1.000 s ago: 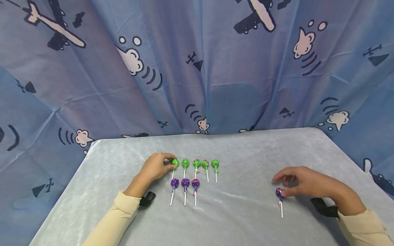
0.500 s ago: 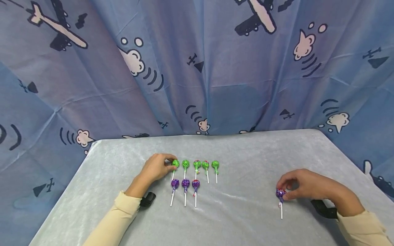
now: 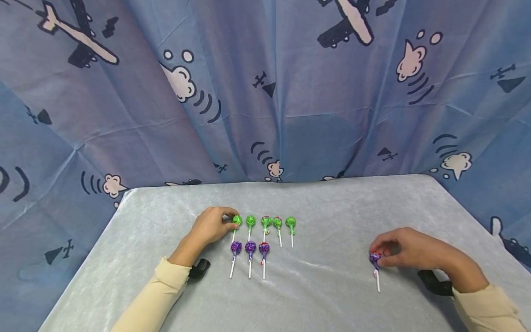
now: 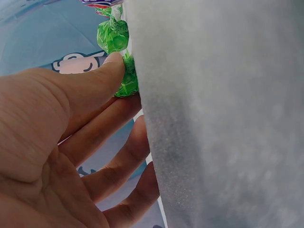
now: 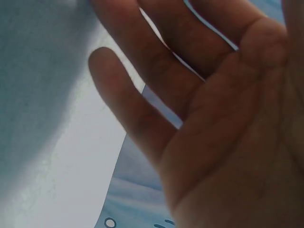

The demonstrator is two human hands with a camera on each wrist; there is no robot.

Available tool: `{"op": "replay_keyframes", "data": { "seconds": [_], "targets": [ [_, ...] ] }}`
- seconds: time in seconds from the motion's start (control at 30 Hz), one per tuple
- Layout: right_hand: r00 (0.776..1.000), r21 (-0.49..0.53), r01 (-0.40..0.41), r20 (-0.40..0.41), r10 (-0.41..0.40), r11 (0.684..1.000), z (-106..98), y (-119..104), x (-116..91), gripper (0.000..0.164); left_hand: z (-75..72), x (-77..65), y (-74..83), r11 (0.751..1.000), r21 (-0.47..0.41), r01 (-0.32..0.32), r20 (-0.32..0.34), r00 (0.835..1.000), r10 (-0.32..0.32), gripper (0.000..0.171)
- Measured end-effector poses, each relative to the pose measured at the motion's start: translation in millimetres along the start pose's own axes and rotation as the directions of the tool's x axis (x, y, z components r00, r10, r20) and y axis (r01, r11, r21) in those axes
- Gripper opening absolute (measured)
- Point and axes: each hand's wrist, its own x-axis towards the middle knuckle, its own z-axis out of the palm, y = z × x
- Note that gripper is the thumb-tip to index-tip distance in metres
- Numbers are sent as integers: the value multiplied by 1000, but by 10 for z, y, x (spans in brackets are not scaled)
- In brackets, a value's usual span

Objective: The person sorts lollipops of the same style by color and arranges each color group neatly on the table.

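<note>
At the left end of a row of green lollipops, my left hand (image 3: pixel 211 225) pinches the outermost green lollipop (image 3: pixel 237 220) by its wrapped head. The left wrist view shows the thumb and forefinger around that green wrapper (image 4: pixel 127 80), the other fingers loosely bent. Over on the right, my right hand (image 3: pixel 415 249) holds a purple lollipop (image 3: pixel 375 259) by the head between thumb and fingers, its white stick pointing toward me. In the right wrist view the palm and several fingers show, but the lollipop is out of sight.
Further green lollipops (image 3: pixel 250 220) continue the row to the right. Three purple lollipops (image 3: pixel 250 247) lie just below it, heads near the green sticks. All rest on a table with a grey cloth (image 3: pixel 323 276). A blue patterned curtain (image 3: pixel 323 138) hangs behind the table.
My right hand's fingers have come down around the purple lollipop's head, and the lollipop has shifted slightly left. My left hand stays at the green lollipop.
</note>
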Motion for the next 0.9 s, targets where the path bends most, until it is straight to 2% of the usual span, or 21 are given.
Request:
{"op": "replay_keyframes", "data": {
  "seconds": [0.2,0.47,0.9],
  "targets": [
    [995,-60,22,-95,-28,998,15,-27,26,24,-11,-3,6,1000,4,5,3,1000,-5,31],
    [981,-86,-21,-195,4,996,43,-22,69,23,-18,-5,3,1000,1,6,2,1000,-6,31],
    [982,-44,-37,-185,28,998,69,40,64,33,-10,-7,6,1000,-3,6,2,1000,-6,32]
  ]
}}
